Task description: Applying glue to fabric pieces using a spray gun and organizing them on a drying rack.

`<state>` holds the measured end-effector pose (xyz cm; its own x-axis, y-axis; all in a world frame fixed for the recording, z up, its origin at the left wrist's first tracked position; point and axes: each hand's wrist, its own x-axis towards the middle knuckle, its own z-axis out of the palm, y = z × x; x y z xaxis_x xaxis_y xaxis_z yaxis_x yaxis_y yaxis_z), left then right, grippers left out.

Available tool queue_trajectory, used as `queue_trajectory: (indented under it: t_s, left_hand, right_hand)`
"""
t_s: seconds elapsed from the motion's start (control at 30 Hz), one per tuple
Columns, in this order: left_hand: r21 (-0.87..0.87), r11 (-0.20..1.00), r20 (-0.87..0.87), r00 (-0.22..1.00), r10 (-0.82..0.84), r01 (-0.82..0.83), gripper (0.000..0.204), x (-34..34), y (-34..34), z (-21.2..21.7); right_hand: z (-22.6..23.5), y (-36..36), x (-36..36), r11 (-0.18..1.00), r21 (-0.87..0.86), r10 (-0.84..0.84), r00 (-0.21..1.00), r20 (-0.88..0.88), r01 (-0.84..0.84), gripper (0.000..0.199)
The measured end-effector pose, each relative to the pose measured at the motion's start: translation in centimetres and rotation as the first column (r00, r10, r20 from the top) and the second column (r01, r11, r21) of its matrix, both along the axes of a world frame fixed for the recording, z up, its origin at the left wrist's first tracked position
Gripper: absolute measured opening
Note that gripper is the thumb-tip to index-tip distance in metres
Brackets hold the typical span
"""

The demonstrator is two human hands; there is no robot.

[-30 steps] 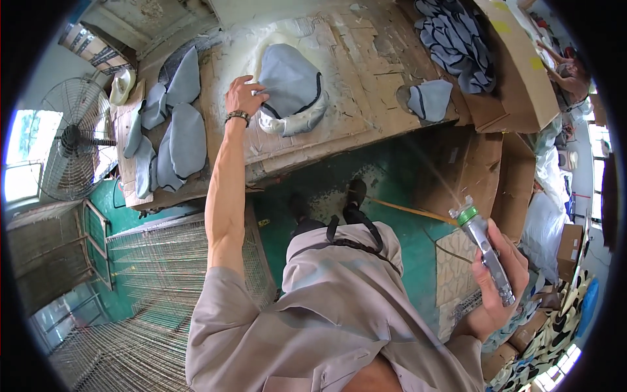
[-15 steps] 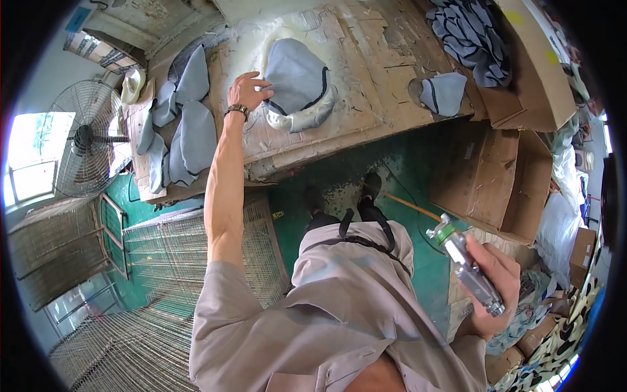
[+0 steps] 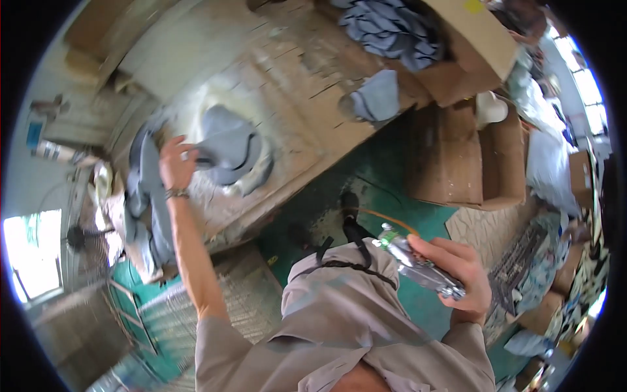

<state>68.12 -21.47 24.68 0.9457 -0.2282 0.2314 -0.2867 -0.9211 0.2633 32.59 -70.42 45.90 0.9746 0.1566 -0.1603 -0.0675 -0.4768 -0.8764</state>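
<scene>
My left hand (image 3: 177, 163) reaches over the cardboard-covered table, its fingers closed at the left edge of a grey fabric piece (image 3: 228, 140) with a dark border. Blur softens the fingers, but the cloth stretches toward them. Under that piece lies a pale, white-smeared form or pile (image 3: 261, 171), mostly covered. My right hand (image 3: 460, 271) is wrapped round a metal spray gun (image 3: 418, 264) with a green ring, held in front of my body above the floor. An orange hose (image 3: 385, 217) runs near the gun.
Several grey pieces (image 3: 150, 196) lie at the table's left. Another grey piece (image 3: 379, 97) sits near the right edge, below a heap of dark-edged grey pieces (image 3: 392, 32). An open cardboard box (image 3: 450, 160) stands right of the table. A wire mesh rack (image 3: 245, 294) stands lower left.
My view has turned, so the table appears tilted and shifted left. The left hand has closed on the grey piece and draws its edge leftward. The spray gun stays in my right hand.
</scene>
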Motion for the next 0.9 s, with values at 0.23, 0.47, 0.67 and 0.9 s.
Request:
queue_trajectory:
  t_s: [0.23, 0.47, 0.67, 0.9]
  left_hand:
    - [0.037, 0.994, 0.224, 0.968, -0.109, 0.103, 0.020, 4.9, -13.7, 12.8]
    - [-0.047, 0.969, 0.503, 0.844, -0.186, 0.242, 0.018, 8.0, -28.6, 2.9]
    - [0.191, 0.963, -0.294, 0.947, -0.127, 0.188, 0.066, 1.7, -39.5, -14.4]
    - [-0.284, 0.940, -0.241, 0.934, -0.263, 0.191, 0.059, -11.0, -32.1, -15.9]
  right_hand:
    - [-3.3, -3.0, 0.0, 0.982, 0.138, -0.134, 0.990, 0.036, 0.128, 0.078]
    - [-5.8, -3.5, -1.1, 0.940, -0.012, -0.341, 0.938, 0.055, 0.342, 0.077]
    - [-5.3, -4.1, -0.7, 0.932, -0.079, -0.355, 0.935, 0.007, 0.355, 0.081]
    - [-2.5, -2.0, 3.0, 0.970, 0.019, -0.244, 0.961, 0.131, 0.244, 0.064]
